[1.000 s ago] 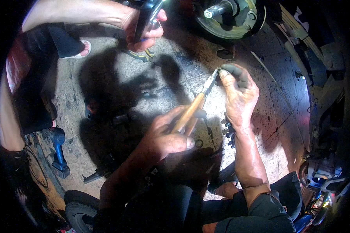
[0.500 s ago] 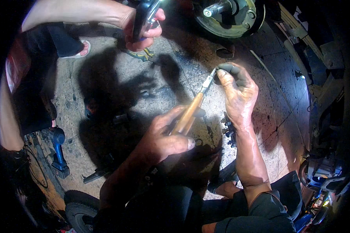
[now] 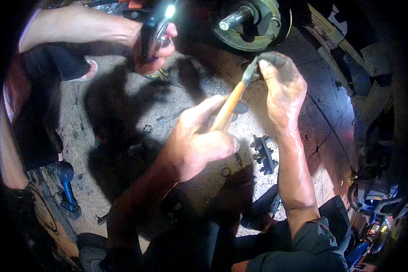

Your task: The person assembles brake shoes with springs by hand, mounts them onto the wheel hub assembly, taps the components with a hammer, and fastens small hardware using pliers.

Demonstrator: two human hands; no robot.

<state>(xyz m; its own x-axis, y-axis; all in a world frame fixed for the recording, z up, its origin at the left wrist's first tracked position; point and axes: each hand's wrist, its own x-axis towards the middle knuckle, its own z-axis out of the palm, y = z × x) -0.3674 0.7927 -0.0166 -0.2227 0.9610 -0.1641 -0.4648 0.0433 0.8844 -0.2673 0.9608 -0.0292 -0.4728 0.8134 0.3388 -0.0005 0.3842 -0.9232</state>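
Observation:
In my closed left hand [image 3: 197, 140] is a slim tool [image 3: 227, 106] with a tan handle and a narrow metal end pointing up and away. My right hand [image 3: 283, 88] is pinched right at the tool's metal tip. Whatever sits between those fingertips is too small and dark to make out. Dark grime or covering shows on my right fingers. Another person's hand [image 3: 156, 61] holds a dark phone [image 3: 150, 38] at the upper left, its light lit. Beside my right forearm, a black bar-shaped part with several knobs [image 3: 264, 155] lies on the floor.
A wheel hub with a protruding axle [image 3: 247, 25] stands at the top. A blue cordless power tool [image 3: 68, 190] is at the left. Yellow-handled pliers [image 3: 161, 74] lie under the phone hand. Small rings [image 3: 148, 129] dot the stained floor. Machine frame parts [image 3: 371, 68] line the right side.
Both my hands and the tool have moved slightly up and away. The phone has shifted left in view and its light now shows. More of the black knobbed part is uncovered.

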